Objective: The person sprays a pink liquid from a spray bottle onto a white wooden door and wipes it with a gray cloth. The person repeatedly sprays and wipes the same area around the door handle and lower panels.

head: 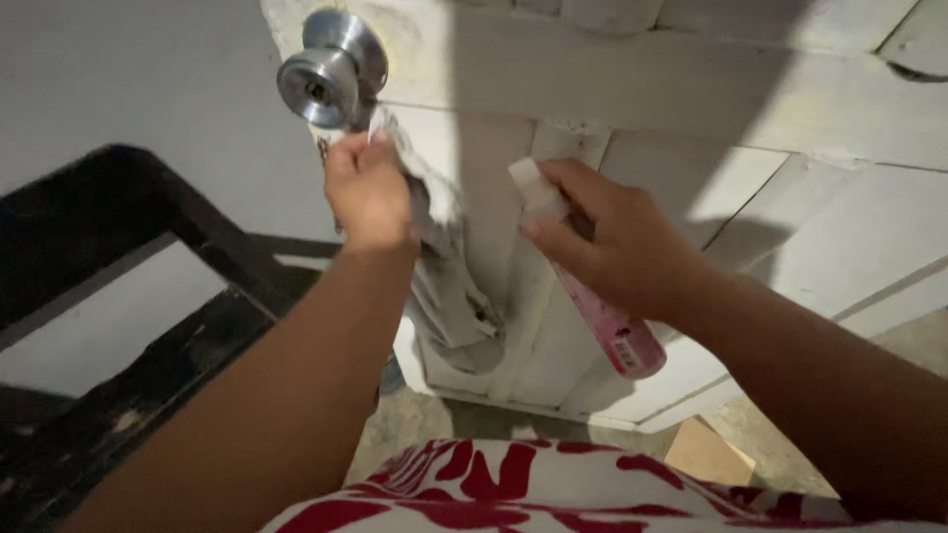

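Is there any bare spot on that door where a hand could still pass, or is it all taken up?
Crowded: just under the round metal knob, where the left hand presses a grey cloth, and beside it the right hand with the pink spray bottle. Free: the white door panels to the right of the bottle, and the plank above both hands.

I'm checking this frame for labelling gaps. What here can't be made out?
Head view only:
- Spray bottle: its middle is hidden by the right hand; the label is too small.
- Grey cloth: its top is bunched inside the left hand.
- Door: cut off by the top and right edges.
- Door knob: the keyhole is too small.
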